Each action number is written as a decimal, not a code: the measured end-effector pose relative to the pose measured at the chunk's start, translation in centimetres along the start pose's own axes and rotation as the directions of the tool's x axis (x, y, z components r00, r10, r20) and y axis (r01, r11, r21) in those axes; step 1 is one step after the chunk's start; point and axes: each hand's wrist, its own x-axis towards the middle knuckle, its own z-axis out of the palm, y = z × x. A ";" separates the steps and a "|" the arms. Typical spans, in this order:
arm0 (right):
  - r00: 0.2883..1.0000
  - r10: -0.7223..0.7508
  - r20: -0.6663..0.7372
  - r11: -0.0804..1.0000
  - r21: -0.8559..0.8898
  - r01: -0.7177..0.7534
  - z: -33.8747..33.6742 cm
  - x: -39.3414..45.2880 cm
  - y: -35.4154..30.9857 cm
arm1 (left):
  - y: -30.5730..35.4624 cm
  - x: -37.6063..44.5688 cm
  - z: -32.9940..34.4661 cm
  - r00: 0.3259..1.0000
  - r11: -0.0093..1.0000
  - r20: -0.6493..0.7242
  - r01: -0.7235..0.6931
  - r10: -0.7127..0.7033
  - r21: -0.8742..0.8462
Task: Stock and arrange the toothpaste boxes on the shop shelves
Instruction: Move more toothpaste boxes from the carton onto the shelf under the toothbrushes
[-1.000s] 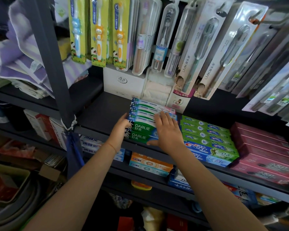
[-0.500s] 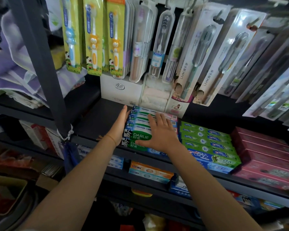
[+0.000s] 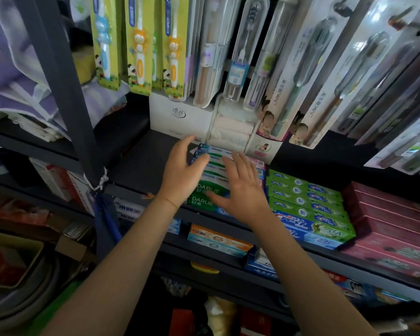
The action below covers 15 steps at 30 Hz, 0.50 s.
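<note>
- Landmark here is the Darlie stack, the green-and-white toothpaste boxes lying in a row on the dark shelf. Everything else is placed off that.
- Left hand sits at the stack's left edge, fingers loosely spread and reaching toward its far end. It isn't wrapped around anything; whether it actually touches the boxes, I can't tell.
- Right hand is over the top of the stack, fingers straight and fanned wide, palm down, holding nothing. Looks like it's hovering or just resting there, hard to call.
- Right of the stack, touching or nearly so, is a green Crest-style row, and beyond that a pink row. Behind the stack there's a white carton, with toothbrush packs hanging above.
- My guess at the step: squaring up the Darlie row, not loading new stock.
- Next move probably needs both palms flat to nudge the boxes snug against the green row and level the front edges with the shelf lip, gently, so the stack doesn't fan out.
</note>
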 end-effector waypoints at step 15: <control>0.910 0.413 -0.024 0.868 0.312 -0.385 0.0 -23.9 11.5 | -1.4 -14.8 17.9 0.826 0.935 0.559 -0.248 0.067 0.255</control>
